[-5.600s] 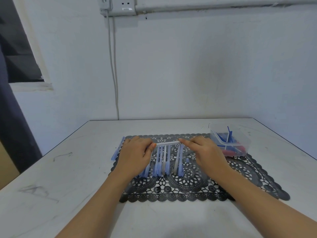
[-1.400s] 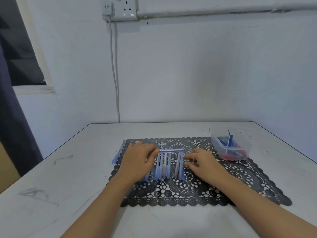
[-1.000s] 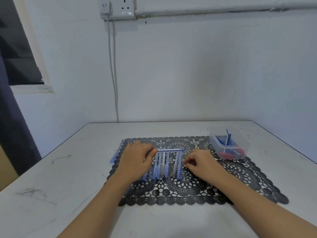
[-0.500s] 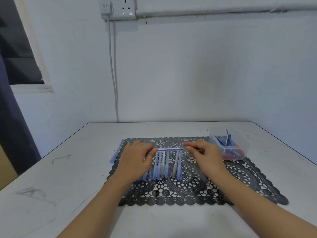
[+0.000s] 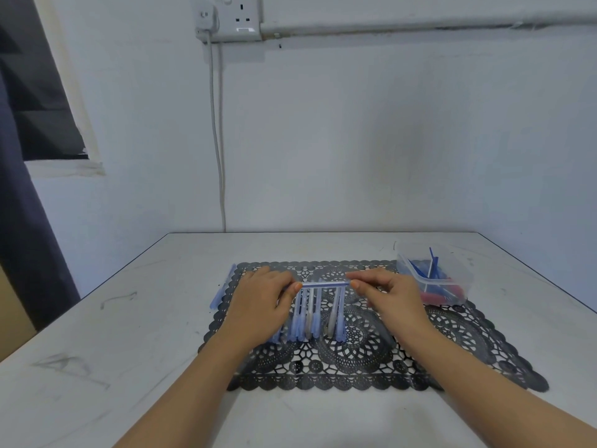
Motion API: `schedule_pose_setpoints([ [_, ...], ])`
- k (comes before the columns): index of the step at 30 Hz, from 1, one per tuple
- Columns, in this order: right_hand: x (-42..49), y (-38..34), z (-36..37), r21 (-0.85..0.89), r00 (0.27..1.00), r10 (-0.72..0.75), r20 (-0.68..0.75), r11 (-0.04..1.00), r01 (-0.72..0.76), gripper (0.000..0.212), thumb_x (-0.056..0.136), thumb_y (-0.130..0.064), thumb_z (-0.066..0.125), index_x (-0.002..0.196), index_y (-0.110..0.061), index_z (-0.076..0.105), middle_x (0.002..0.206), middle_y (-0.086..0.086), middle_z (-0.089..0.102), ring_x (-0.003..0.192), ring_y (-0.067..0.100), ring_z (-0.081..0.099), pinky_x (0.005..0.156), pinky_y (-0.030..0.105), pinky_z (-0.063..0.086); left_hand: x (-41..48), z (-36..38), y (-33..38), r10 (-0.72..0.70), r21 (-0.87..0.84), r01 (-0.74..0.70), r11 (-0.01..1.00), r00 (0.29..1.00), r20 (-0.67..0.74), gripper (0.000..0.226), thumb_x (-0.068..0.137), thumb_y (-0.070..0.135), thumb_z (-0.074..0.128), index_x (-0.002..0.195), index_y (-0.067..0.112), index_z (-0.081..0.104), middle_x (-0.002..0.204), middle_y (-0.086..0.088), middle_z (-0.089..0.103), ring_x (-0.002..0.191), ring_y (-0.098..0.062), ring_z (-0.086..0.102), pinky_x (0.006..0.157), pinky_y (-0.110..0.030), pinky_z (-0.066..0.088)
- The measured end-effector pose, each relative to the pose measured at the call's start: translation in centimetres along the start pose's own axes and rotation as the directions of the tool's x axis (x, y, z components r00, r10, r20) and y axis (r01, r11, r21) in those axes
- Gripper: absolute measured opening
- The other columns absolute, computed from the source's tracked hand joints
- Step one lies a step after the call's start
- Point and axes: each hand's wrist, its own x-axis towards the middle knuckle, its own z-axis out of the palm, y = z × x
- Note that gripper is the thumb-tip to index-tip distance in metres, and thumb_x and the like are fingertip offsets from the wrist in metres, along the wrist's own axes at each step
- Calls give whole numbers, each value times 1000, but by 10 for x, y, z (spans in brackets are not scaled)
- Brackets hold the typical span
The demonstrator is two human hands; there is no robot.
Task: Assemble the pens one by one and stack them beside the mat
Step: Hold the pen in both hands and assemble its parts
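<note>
A pale blue pen barrel (image 5: 324, 283) is held level above the black lace mat (image 5: 355, 360). My left hand (image 5: 260, 303) grips its left end and my right hand (image 5: 392, 294) pinches its right end with thumb and forefinger. Under the barrel several pen parts (image 5: 315, 315) lie side by side on the mat, pointing toward me; my left hand covers some of them. Several finished pens (image 5: 223, 291) lie on the white table just off the mat's left edge.
A clear plastic tub (image 5: 434, 276) with blue and red pen pieces stands on the mat's far right corner. The white table (image 5: 97, 367) meets a white wall at the back. A socket and cable (image 5: 219, 124) hang on that wall.
My right hand lifted from the mat beside the pen parts up to the right end of the barrel. My left hand kept the barrel in place.
</note>
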Motion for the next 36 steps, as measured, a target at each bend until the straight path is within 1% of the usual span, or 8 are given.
schedule_pose_setpoints([
  [7,0,0,0,35,1000,20,24,999,-20,20,76,-5,71,84,-23,73,80,-3,71,65,-3,60,57,7,44,-1,-1,4,11,-26,-11,1000,1000,10,26,96,30,45,71,32,39,58,19,35,67,-10,36,69,-29,28],
  [11,0,-2,0,72,999,32,11,997,-33,23,73,-2,73,83,-22,73,79,6,69,72,10,61,61,10,48,-1,-2,5,18,-51,-16,999,999,37,39,97,30,43,61,36,27,56,16,34,61,-8,35,63,-30,24],
  [17,0,-3,-2,124,999,41,24,991,-43,25,73,1,72,84,-22,73,83,15,69,75,18,64,63,14,50,-1,0,5,15,-92,-9,996,998,61,37,96,40,34,61,34,27,54,10,36,57,-11,38,57,-28,23],
  [22,1,-3,-2,109,999,47,17,993,-48,19,74,-4,72,84,-20,73,80,13,70,69,16,61,59,13,48,0,-1,4,31,-78,-27,997,998,51,36,96,39,34,61,35,27,54,12,35,57,-9,38,57,-27,23],
  [25,0,-4,-1,126,999,41,14,991,-42,16,77,-4,69,87,-16,73,76,8,70,61,8,59,56,11,47,-1,0,4,41,-82,-36,996,998,57,37,97,41,35,61,35,27,54,12,35,56,-5,37,56,-25,23],
  [29,-3,-5,1,175,999,30,13,984,-32,15,85,-9,61,95,-11,70,69,9,67,56,5,59,53,13,47,-1,1,3,61,-84,-57,995,997,44,35,90,51,23,62,31,29,53,11,35,54,-5,37,55,-17,22],
  [33,-4,-2,0,187,998,-11,62,982,-1,16,91,-13,53,99,-15,66,72,12,66,62,15,59,54,21,47,0,1,3,52,-68,-51,996,999,9,33,94,42,33,62,38,27,53,13,36,55,-6,38,55,-24,24],
  [36,-2,3,-1,71,996,-51,75,996,46,14,90,-9,56,93,-18,66,74,8,67,66,14,62,55,19,48,0,0,3,39,-79,-40,996,999,-11,35,97,33,40,65,40,28,54,15,36,57,-6,39,57,-28,25],
])
